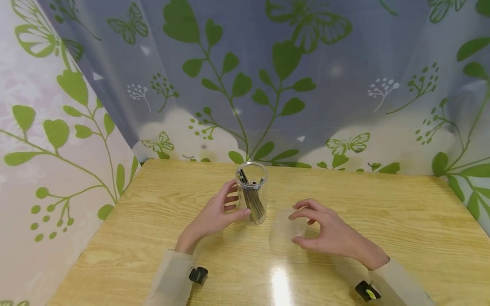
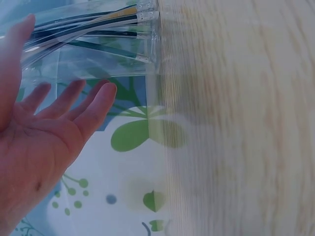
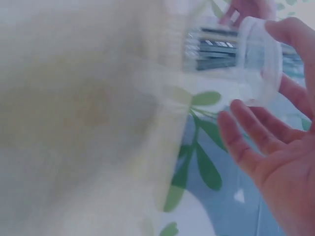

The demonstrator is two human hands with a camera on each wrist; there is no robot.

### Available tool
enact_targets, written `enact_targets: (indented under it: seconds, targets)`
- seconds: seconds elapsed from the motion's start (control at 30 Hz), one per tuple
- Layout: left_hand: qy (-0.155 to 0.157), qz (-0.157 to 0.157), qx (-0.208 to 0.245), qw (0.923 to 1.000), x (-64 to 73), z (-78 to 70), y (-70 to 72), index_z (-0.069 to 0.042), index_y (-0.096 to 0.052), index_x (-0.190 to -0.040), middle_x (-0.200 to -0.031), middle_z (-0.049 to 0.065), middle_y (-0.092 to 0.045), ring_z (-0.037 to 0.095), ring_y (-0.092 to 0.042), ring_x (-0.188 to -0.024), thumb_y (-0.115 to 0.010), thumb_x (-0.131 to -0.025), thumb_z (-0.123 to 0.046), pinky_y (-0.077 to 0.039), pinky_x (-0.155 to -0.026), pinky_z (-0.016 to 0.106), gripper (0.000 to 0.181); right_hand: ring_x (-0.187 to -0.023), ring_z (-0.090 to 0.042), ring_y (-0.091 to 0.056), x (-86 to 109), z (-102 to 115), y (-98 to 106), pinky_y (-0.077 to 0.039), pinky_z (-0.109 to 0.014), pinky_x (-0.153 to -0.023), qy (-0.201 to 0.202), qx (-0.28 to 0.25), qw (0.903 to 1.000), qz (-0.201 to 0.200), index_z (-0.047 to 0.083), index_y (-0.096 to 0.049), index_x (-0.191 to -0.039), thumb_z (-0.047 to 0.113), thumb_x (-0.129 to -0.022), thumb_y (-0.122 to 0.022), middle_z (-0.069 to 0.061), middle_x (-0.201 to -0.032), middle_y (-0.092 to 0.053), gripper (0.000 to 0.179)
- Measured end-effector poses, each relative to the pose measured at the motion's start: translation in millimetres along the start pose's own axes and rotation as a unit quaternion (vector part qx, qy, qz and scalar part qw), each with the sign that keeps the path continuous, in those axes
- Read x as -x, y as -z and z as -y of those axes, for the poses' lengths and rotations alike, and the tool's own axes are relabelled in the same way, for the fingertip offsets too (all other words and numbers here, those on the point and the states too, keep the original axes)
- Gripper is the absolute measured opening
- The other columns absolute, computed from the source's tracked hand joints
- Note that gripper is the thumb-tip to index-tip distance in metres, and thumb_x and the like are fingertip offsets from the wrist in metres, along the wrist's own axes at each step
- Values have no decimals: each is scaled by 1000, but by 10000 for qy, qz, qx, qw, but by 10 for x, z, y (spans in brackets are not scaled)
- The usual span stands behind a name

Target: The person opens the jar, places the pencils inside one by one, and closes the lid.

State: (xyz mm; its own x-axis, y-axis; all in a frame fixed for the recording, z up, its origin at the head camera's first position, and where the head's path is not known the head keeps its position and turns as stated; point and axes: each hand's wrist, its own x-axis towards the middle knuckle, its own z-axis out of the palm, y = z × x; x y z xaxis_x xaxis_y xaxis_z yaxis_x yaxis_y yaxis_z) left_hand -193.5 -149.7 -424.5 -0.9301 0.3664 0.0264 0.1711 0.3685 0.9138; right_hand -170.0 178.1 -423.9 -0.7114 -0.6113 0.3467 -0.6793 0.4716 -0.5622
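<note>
A clear open-topped jar (image 1: 250,186) stands upright on the table, with several slim dark sticks (image 1: 252,202) like pencils leaning inside. My left hand (image 1: 212,214) is beside the jar on its left, thumb overlapping its front and relaxed fingers spread around the far side. In the left wrist view, the fingertips (image 2: 109,91) come right up to the jar's side. To the right of the jar, my right hand (image 1: 327,227) holds a round clear lid (image 3: 268,64) between thumb and fingers. The lid looks blurred and nearly see-through in the head view.
The wood-grain table (image 1: 402,221) ends at a patterned curtain (image 1: 344,106) close behind the jar. Another patterned sheet (image 1: 49,170) hangs along the left side. Bright glare (image 1: 280,284) shows on the tabletop near the front.
</note>
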Motion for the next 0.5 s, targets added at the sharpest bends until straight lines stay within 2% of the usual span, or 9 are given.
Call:
enact_targets:
  seconds: [0.13,0.27,0.4,0.5]
  targets:
    - [-2,-26,15,10000,-20,4,-4,-27,-27,-160,-160,12,-40,38,-50,-141,-79,-91,-35,-47,-117,49,87,-101,-10,-63,-111,-22,151,-59,-23,-74,327,-82,9958,-850,20,-71,-118,8,-76,-89,-7,-128,-62,47]
    - [-1,-48,29,10000,-39,17,-7,-28,-30,-158,-159,12,-41,37,-51,-140,-79,-91,-34,-49,-116,49,84,-103,-8,-63,-245,5,267,-56,-16,-75,688,-359,9853,-1523,11,-72,-116,-3,-68,-89,-13,-125,-63,53]
    - [1,-81,73,9999,-50,35,-11,-28,-31,-157,-159,12,-40,37,-52,-140,-80,-91,-33,-49,-115,48,82,-107,-7,-61,-377,44,341,-55,-14,-76,833,-659,9785,-1770,7,-73,-116,-7,-67,-88,-16,-123,-63,53]
    - [-2,-90,72,9999,-49,39,-13,-29,-30,-157,-161,11,-38,38,-51,-140,-80,-91,-33,-49,-115,49,83,-110,-5,-59,-475,79,379,-56,-15,-77,814,-752,9773,-1806,7,-73,-116,-7,-69,-87,-14,-124,-63,52]
